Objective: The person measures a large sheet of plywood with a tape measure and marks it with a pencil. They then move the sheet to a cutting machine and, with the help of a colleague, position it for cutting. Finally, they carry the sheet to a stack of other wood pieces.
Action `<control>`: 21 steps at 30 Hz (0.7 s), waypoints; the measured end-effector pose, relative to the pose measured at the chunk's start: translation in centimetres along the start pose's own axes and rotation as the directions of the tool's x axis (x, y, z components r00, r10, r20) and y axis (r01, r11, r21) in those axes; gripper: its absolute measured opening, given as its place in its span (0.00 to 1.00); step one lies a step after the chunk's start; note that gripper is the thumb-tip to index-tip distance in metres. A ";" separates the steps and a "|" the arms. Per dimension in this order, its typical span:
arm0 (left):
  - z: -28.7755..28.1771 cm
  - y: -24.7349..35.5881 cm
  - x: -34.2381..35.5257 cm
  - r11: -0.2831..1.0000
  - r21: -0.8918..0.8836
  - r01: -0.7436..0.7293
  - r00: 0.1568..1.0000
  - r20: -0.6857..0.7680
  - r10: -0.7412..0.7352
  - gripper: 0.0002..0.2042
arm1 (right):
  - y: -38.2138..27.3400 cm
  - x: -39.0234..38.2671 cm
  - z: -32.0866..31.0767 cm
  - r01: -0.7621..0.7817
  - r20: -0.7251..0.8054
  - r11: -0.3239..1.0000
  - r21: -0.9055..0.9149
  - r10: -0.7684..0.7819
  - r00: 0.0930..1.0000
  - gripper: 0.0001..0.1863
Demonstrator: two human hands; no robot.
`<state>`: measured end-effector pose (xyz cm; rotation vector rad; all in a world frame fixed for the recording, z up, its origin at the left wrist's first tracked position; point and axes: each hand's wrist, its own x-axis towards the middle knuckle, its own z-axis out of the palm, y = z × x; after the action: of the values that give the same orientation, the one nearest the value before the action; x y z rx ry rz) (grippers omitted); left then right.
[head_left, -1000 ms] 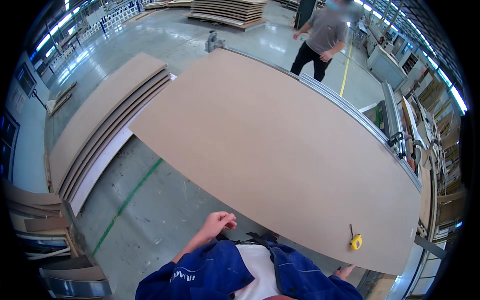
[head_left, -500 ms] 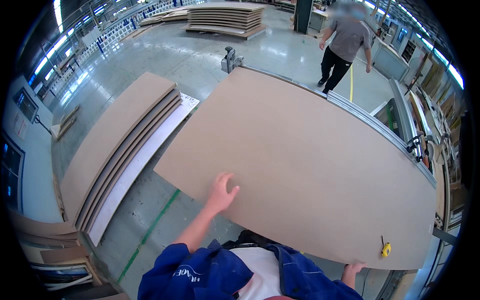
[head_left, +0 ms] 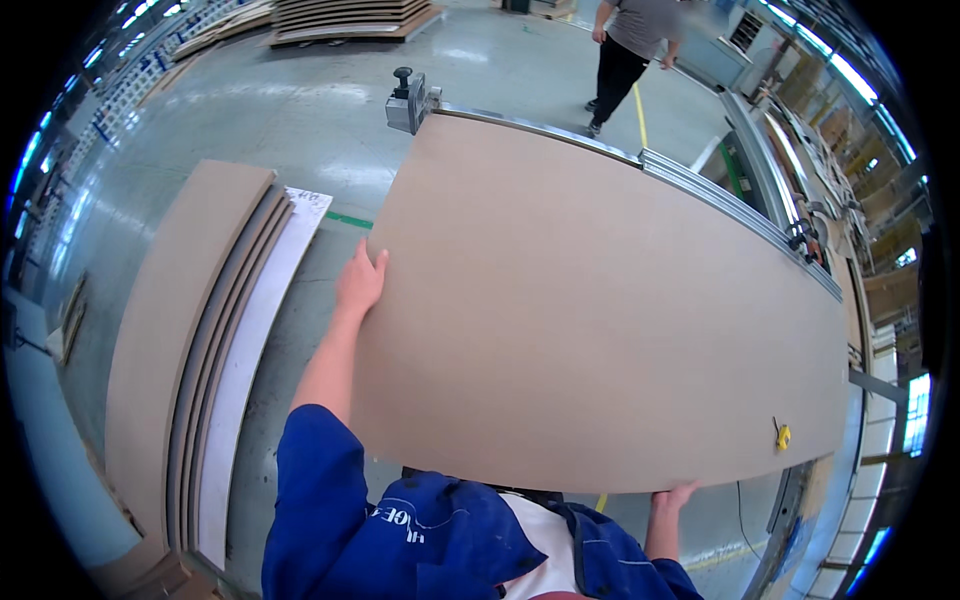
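Note:
A large flat brown board (head_left: 590,300) lies in front of me, its far edge along a metal rail. My left hand (head_left: 362,282) is at the board's left edge, the thumb by the top face and the other fingers along the edge, partly hidden. At the near edge, toward the right, my right hand (head_left: 674,496) grips the board; some of its fingers are hidden. A small yellow tape measure (head_left: 783,437) rests on the board near its right end, out of both hands' touch.
Curved-looking stacked boards (head_left: 175,330) lie to the left, over a white panel (head_left: 262,350). A metal stop (head_left: 407,100) sits at the far left corner of the rail (head_left: 540,130). Beyond it walks a person (head_left: 630,50) in grey. Another board pile (head_left: 345,20) stands farther back.
My left hand has moved from above the near left part of the board to its left edge. My right hand stays at the near edge. The view has shifted, and the person beyond has stepped along.

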<state>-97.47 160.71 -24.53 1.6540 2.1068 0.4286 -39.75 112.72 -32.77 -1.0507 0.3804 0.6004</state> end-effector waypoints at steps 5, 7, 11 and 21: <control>1.8 -5.8 6.6 0.948 -0.300 -0.108 0.982 0.116 0.149 0.31 | 8.0 -7.0 3.0 -0.073 -0.085 0.993 -0.089 0.066 0.994 0.39; 2.6 -6.0 6.7 0.909 -0.405 -0.104 0.979 0.121 0.166 0.31 | 9.0 -8.3 3.7 -0.048 -0.169 0.988 -0.150 0.022 0.985 0.38; 2.8 -6.0 6.6 0.871 -0.472 -0.134 0.980 0.069 0.188 0.30 | 9.3 -9.4 4.4 0.017 -0.115 0.984 -0.176 -0.038 0.993 0.38; 6.2 -8.6 8.3 0.880 -0.461 -0.117 0.993 -0.051 0.105 0.32 | 9.9 -12.5 7.1 0.035 -0.278 0.965 -0.261 -0.110 0.954 0.41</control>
<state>-103.21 166.54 -35.27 1.4863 1.7454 0.9156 -55.66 119.11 -29.38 -1.4011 0.5281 0.4343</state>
